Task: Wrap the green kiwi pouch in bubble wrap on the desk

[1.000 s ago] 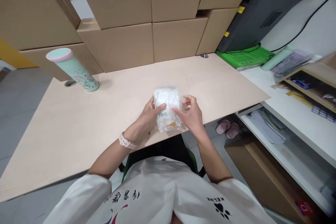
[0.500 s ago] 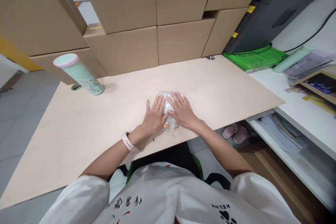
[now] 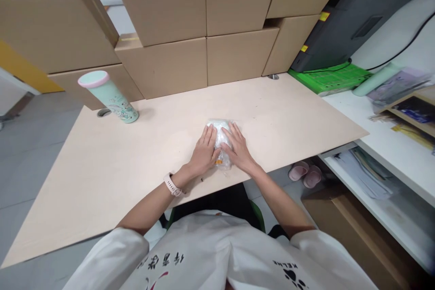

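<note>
A small clear bubble-wrapped package (image 3: 219,133) lies near the front edge of the light wooden table (image 3: 163,131), with an orange patch at its near end. My left hand (image 3: 203,150) rests along its left side, fingers stretched out and thumb across the plastic. On the right side, my right hand (image 3: 239,148) lies flat with its fingers straight over the wrap and its thumb near the left one. Both hands are open and touch the package. What is inside the wrap cannot be made out.
A mint green tumbler (image 3: 113,99) with a pink rim stands at the back left. Stacked cardboard boxes (image 3: 176,68) wall off the table's far side. To the right are a green plastic crate (image 3: 326,78), a grey case (image 3: 346,22) and a white shelf unit (image 3: 384,131).
My right hand has drawn in, its fingers less spread and closer to the package's side. More of the far end of the wrap shows. The camera view has shifted slightly.
</note>
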Action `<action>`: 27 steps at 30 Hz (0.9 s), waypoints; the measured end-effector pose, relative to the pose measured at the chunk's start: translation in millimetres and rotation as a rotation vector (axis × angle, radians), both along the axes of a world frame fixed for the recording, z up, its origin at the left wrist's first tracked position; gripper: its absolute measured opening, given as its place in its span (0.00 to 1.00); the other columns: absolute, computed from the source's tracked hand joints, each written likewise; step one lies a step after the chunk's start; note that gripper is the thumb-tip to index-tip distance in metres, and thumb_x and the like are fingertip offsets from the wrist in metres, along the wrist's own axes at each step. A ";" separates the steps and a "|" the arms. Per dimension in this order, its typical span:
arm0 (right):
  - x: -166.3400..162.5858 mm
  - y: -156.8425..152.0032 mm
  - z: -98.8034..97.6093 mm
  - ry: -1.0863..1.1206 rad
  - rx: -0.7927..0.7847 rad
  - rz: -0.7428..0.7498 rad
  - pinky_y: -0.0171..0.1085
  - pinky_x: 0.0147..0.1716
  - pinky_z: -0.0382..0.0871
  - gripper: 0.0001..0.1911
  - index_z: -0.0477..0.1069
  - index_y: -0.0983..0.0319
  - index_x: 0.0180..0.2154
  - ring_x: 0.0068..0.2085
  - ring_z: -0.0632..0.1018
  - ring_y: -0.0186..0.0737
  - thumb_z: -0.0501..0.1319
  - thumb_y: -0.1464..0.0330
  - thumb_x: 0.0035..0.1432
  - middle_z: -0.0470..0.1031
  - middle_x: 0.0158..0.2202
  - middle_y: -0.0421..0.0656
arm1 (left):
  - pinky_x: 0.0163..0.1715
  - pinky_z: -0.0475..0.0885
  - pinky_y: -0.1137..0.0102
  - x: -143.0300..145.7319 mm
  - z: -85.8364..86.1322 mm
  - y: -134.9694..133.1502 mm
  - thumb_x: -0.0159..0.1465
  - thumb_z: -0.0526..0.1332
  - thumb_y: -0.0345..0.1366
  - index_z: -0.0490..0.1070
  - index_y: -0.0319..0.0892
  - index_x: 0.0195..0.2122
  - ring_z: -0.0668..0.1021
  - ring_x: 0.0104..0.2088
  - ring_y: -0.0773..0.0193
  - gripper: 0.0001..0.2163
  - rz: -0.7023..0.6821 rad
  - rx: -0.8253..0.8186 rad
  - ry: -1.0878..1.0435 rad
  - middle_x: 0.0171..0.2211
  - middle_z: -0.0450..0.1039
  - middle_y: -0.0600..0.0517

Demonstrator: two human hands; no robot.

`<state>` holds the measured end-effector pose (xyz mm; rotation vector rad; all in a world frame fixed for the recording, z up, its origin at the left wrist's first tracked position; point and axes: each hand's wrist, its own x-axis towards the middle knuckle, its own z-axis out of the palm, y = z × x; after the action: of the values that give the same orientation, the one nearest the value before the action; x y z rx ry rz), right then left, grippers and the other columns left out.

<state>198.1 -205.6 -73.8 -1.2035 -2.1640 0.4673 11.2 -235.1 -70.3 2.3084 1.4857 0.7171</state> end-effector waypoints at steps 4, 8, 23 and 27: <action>-4.5 -23.7 8.6 0.231 -0.041 -0.340 0.54 0.56 0.68 0.30 0.67 0.61 0.59 0.58 0.72 0.54 0.58 0.49 0.63 0.71 0.59 0.55 | 0.70 0.47 0.47 -2.4 7.9 -16.8 0.73 0.51 0.48 0.46 0.45 0.72 0.42 0.74 0.49 0.30 0.054 -0.101 -0.191 0.75 0.36 0.41; -5.6 -25.2 21.5 0.167 -0.185 -0.401 0.50 0.44 0.74 0.28 0.66 0.62 0.59 0.39 0.79 0.48 0.61 0.55 0.61 0.77 0.50 0.52 | 0.70 0.49 0.47 -0.9 12.0 -26.6 0.71 0.54 0.48 0.54 0.46 0.70 0.50 0.73 0.48 0.28 0.095 -0.127 -0.312 0.74 0.44 0.41; -13.8 -0.4 51.4 -0.186 -0.132 -0.288 0.44 0.43 0.68 0.18 0.67 0.63 0.55 0.47 0.80 0.54 0.55 0.63 0.67 0.79 0.50 0.53 | 0.66 0.58 0.45 5.0 -3.3 -30.0 0.64 0.65 0.38 0.55 0.48 0.68 0.51 0.73 0.45 0.32 0.067 -0.071 -0.448 0.73 0.45 0.39; -0.6 11.6 37.4 0.043 -0.142 -0.322 0.41 0.39 0.68 0.09 0.69 0.59 0.39 0.39 0.80 0.47 0.54 0.62 0.66 0.81 0.37 0.46 | 0.64 0.63 0.46 6.6 -3.5 -28.4 0.63 0.64 0.36 0.55 0.47 0.68 0.52 0.72 0.46 0.32 0.063 -0.083 -0.488 0.72 0.47 0.40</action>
<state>197.5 -194.0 -36.5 -1.5718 -1.8788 0.5066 17.8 -263.5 -73.8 1.8524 1.3299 1.1154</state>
